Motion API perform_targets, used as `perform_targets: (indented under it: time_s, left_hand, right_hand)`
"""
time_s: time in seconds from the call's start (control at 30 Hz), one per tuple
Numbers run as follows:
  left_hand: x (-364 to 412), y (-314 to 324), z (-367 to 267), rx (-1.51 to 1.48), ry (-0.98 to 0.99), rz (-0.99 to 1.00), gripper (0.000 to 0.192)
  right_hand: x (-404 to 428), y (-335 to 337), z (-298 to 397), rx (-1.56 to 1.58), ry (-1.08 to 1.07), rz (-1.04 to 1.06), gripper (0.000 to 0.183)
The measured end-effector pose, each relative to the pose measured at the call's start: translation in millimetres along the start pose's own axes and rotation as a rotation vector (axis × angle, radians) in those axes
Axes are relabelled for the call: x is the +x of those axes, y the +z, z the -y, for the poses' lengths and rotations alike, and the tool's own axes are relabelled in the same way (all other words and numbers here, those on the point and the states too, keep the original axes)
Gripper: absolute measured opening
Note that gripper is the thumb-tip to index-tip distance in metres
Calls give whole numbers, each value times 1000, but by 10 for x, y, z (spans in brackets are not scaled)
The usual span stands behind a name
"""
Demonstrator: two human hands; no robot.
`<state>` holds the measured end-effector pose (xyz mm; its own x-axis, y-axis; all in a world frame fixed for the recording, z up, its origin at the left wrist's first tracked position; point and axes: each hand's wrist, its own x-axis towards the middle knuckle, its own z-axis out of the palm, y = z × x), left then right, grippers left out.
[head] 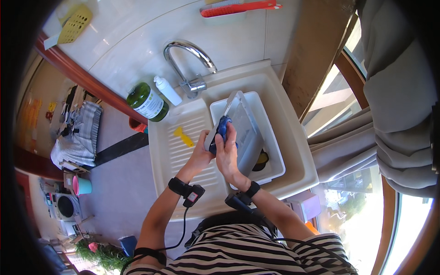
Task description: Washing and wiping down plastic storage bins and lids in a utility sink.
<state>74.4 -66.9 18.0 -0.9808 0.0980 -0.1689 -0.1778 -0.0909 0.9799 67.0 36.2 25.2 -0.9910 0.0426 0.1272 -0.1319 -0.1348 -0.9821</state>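
A translucent plastic container [244,137] is held tilted over a white basin [279,165] that sits in the sink. My left hand [202,153] grips the container's near-left edge. My right hand [227,151] is closed on a bunched dark blue cloth [222,128] and presses it against the container's rim. Inside the basin, partly behind the container, lies a black and yellow object [262,161] whose kind I cannot tell. On the ribbed drainboard to the left rests a small yellow plastic tool [184,136].
A chrome faucet [189,58] arches behind the sink [299,147]. Beside it stand a white pump bottle [167,90] and a large green bottle [147,103]. Red-handled brushes [237,8] are up on the tiled wall. A grey curtain [395,86] hangs at the right.
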Motion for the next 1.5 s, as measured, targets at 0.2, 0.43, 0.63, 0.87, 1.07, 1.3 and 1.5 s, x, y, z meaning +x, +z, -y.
perform_targets:
  time_s: [0.2, 0.43, 0.63, 0.87, 1.07, 1.3, 1.5]
  left_hand:
    - [-58, 38, -55, 50, 77, 140, 74]
    - [-103, 165, -103, -174, -120, 186, 77]
    - [-100, -38, 58, -49, -43, 161, 79]
    - [-66, -58, -14, -140, -88, 152, 80]
    - [-1, 23, -348, 41, -181, 159, 70]
    - [0, 7, -347, 280, -72, 94, 51]
    - [78, 99, -336, 382, -27, 80, 24]
  right_hand:
    - [362, -70, 72, 19, 158, -22, 53]
    - [695, -216, -74, -47, 193, -37, 57]
    - [264, -162, -14, 61, 255, 108, 47]
    - [284, -422, -470, 783, 461, 130, 30]
    - [417, -711, -357, 690, 444, 59, 27]
    - [244, -633, -578, -364, -260, 270, 26]
    - [63, -859, -1151, -628, -135, 333, 31]
